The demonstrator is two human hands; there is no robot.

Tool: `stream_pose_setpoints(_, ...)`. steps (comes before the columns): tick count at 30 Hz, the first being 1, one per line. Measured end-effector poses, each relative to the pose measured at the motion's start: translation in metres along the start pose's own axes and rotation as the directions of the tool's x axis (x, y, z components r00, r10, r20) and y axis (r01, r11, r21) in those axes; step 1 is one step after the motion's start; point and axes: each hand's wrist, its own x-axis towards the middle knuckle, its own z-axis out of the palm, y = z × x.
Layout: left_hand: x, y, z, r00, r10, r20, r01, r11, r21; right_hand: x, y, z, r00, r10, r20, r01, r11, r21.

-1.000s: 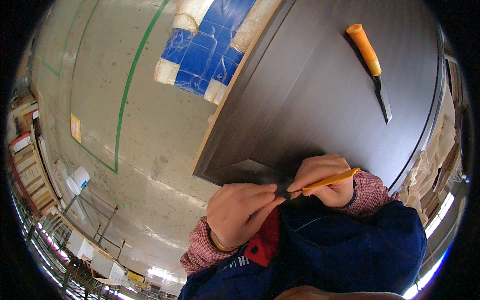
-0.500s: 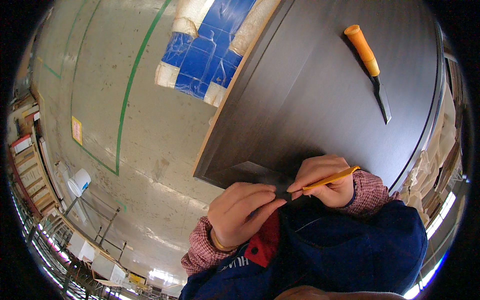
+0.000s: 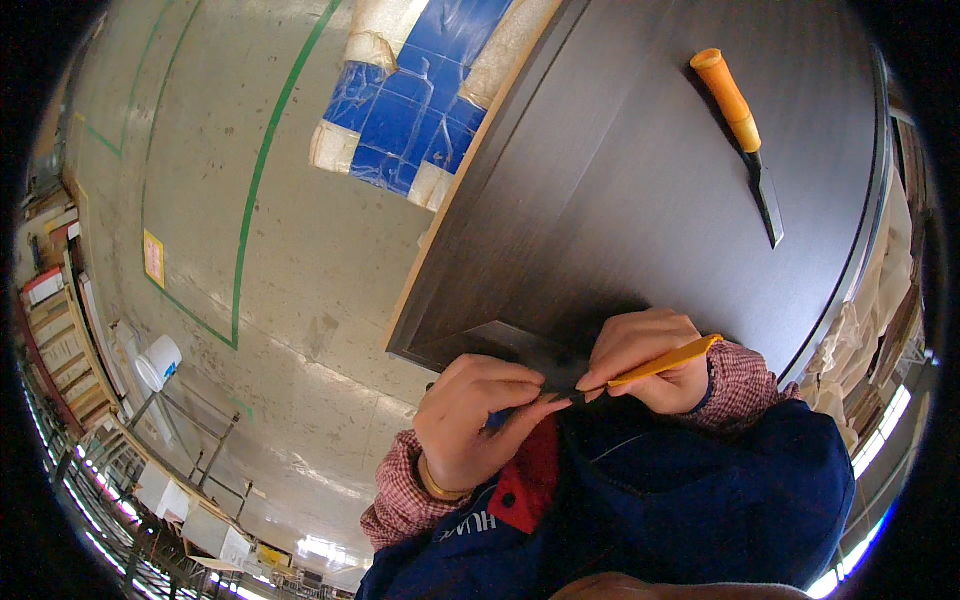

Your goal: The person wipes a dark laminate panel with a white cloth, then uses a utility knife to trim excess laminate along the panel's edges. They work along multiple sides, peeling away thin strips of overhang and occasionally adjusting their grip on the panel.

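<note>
My right hand (image 3: 652, 360) is closed around a slim tool with a flat yellow handle (image 3: 668, 362), which slants from the fingertips up toward the wrist. Close beside it, my left hand (image 3: 477, 412) has thumb and fingers pinched together. A small dark piece shows between the two sets of fingertips; whether it is the tool's tip or a separate part, I cannot tell. Both hands are at the near edge of a dark wood-grain panel (image 3: 600, 190) with a recessed frame line. Farther off on the panel lies a chisel (image 3: 740, 125) with an orange handle and dark blade.
Beyond the panel's left edge is a blue-and-white bundle wrapped in clear film (image 3: 410, 120). Green lines (image 3: 262, 165) mark the grey floor. A white bucket (image 3: 159, 362) and metal racks stand at the left. Crumpled beige sheeting (image 3: 875, 270) hangs along the right side.
My left hand has shifted slightly left and up. The yellow tool has turned a little in my right hand, showing more of its flat face. The chisel has stayed put.
</note>
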Motion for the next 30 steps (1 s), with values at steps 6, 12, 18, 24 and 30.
stream_pose_setpoints(6,-0.0012,0.0015,-0.0004,0.998,-0.063,0.004,0.063,0.998,0.024,-0.0018,0.0,0.0002,0.999,0.023,-0.029,-0.024,1.0,-0.006)
stream_pose_setpoints(12,0.0,0.0028,-0.0008,0.998,-0.064,0.026,0.063,0.996,0.065,-0.0011,0.0023,0.0001,1.0,-0.018,0.008,0.019,1.0,-0.01)
stream_pose_setpoints(18,-0.0002,0.0032,-0.0014,0.997,-0.05,0.051,0.045,0.994,0.1,-0.0001,0.0034,0.0018,0.998,-0.068,0.004,0.068,0.997,-0.02)
stream_pose_setpoints(24,0.0009,0.0009,-0.0027,0.998,-0.026,0.057,0.021,0.996,0.083,0.0012,0.003,0.002,0.997,-0.072,0.03,0.073,0.997,-0.04)
stream_pose_setpoints(30,0.0011,0.0026,-0.0023,0.998,-0.032,0.054,0.025,0.992,0.124,0.0011,0.0065,0.004,0.99,-0.137,0.014,0.138,0.981,-0.14)
